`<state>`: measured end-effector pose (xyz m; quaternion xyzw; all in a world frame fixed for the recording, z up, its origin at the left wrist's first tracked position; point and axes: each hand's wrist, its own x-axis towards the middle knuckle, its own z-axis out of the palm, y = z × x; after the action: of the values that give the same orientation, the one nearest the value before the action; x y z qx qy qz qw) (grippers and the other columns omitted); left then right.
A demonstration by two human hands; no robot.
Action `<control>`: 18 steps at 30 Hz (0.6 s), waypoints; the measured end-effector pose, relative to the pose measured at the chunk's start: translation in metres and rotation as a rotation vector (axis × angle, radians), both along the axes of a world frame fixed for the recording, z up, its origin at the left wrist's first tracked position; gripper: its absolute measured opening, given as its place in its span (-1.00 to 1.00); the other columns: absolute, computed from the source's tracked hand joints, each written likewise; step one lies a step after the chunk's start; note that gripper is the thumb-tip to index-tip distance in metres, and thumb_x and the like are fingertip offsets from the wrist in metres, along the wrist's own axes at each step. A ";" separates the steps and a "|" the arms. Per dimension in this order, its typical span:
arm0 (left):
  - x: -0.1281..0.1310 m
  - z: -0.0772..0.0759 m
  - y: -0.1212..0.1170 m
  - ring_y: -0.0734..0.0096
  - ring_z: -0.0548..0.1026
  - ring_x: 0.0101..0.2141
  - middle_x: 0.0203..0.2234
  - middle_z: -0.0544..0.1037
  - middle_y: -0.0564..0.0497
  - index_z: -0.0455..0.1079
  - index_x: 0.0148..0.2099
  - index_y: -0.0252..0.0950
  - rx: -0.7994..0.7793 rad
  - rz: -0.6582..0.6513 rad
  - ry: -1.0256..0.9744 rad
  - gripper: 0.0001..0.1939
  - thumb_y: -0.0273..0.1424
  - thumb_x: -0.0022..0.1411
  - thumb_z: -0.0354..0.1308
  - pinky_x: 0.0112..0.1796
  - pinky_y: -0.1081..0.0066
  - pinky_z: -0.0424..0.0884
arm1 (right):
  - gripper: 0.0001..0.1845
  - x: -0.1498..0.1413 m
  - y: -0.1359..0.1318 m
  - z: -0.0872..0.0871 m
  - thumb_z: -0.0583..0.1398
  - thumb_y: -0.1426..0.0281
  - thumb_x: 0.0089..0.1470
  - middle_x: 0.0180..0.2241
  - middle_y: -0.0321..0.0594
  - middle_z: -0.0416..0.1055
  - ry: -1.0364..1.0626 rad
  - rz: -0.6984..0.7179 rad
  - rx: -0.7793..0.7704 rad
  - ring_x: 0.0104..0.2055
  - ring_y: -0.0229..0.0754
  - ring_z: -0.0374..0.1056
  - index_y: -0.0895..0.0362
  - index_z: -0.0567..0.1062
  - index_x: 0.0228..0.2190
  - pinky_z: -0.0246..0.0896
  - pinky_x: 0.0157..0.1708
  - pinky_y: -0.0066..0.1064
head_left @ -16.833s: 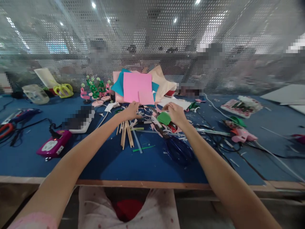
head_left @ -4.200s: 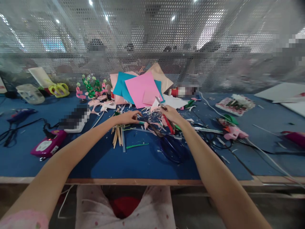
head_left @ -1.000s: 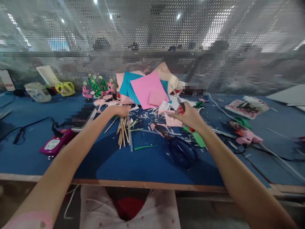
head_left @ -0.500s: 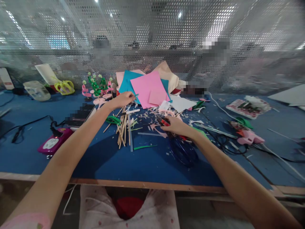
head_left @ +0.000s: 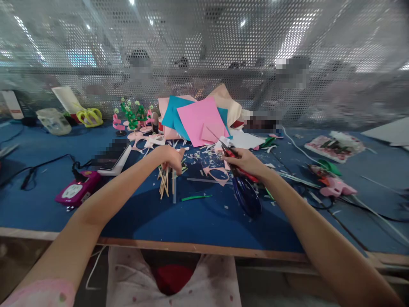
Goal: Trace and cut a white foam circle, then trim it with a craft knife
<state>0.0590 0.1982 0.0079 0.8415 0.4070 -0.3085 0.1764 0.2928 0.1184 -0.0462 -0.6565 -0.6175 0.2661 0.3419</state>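
Scissors (head_left: 245, 197), blue-handled, grasped in my right hand (head_left: 245, 162); my left hand (head_left: 171, 157) at wooden sticks (head_left: 164, 186), its grip I cannot tell.

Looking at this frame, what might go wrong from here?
The blue-handled scissors in the right hand point toward the pink sheet and might nick it. The left hand is over the loose wooden sticks and could scatter them.

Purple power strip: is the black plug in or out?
In: the black plug sits in the far end of the purple power strip, its cable leading off.
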 end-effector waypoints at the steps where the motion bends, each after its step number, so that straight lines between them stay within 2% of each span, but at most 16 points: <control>1: -0.002 0.002 0.002 0.12 0.52 -0.41 -0.24 0.55 -0.33 -0.73 0.28 -0.45 0.004 0.005 0.008 0.24 -0.27 -0.07 0.21 -0.46 0.35 0.40 | -0.57 -0.002 -0.001 0.000 0.20 0.04 -0.20 -0.61 -0.37 0.20 0.000 0.011 0.016 -0.57 -0.33 0.10 0.15 0.35 -0.44 0.02 -0.55 -0.45; 6: -0.016 0.013 0.011 0.15 0.52 -0.43 -0.22 0.55 -0.34 -0.69 0.29 -0.49 0.059 0.075 0.028 0.20 -0.36 -0.07 0.18 -0.46 0.37 0.39 | -0.54 -0.009 -0.003 0.000 0.21 0.03 -0.22 -0.55 -0.33 0.23 -0.018 0.019 0.057 -0.50 -0.30 0.13 0.16 0.36 -0.42 0.06 -0.49 -0.42; 9: -0.018 0.016 0.012 0.16 0.50 -0.45 -0.28 0.57 -0.32 -0.59 0.31 -0.55 0.153 0.045 0.019 0.15 -0.32 -0.05 0.17 -0.46 0.37 0.37 | -0.55 -0.010 -0.002 -0.001 0.19 0.04 -0.20 -0.53 -0.31 0.25 -0.030 0.022 0.055 -0.48 -0.27 0.15 0.17 0.36 -0.40 0.08 -0.47 -0.39; 13: -0.008 0.008 0.009 0.19 0.46 -0.46 -0.38 0.57 -0.25 -0.51 0.32 -0.52 0.268 -0.048 -0.044 0.07 -0.22 0.01 0.10 -0.46 0.39 0.32 | -0.59 -0.009 -0.001 -0.003 0.18 0.07 -0.18 -0.49 -0.26 0.30 -0.094 0.009 0.075 -0.45 -0.23 0.20 0.16 0.37 -0.42 0.11 -0.43 -0.37; 15: -0.002 0.002 0.009 0.22 0.45 -0.48 -0.43 0.56 -0.22 -0.53 0.32 -0.51 0.279 -0.047 -0.025 0.05 -0.25 0.02 0.08 -0.46 0.39 0.31 | -0.61 -0.010 0.000 -0.005 0.18 0.10 -0.16 -0.45 -0.23 0.34 -0.109 0.015 0.086 -0.41 -0.21 0.24 0.17 0.39 -0.41 0.15 -0.38 -0.35; 18: 0.000 -0.006 0.012 0.20 0.44 -0.48 -0.50 0.54 -0.22 -0.51 0.31 -0.60 0.289 -0.016 -0.020 -0.02 -0.32 0.06 0.01 -0.45 0.36 0.32 | -0.60 -0.010 0.000 -0.006 0.17 0.14 -0.14 -0.38 -0.19 0.39 -0.104 0.025 0.084 -0.35 -0.17 0.29 0.19 0.42 -0.33 0.19 -0.30 -0.32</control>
<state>0.0593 0.2104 0.0019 0.8643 0.4387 -0.2397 0.0551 0.2828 0.1188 -0.0527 -0.6467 -0.6532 0.2099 0.3333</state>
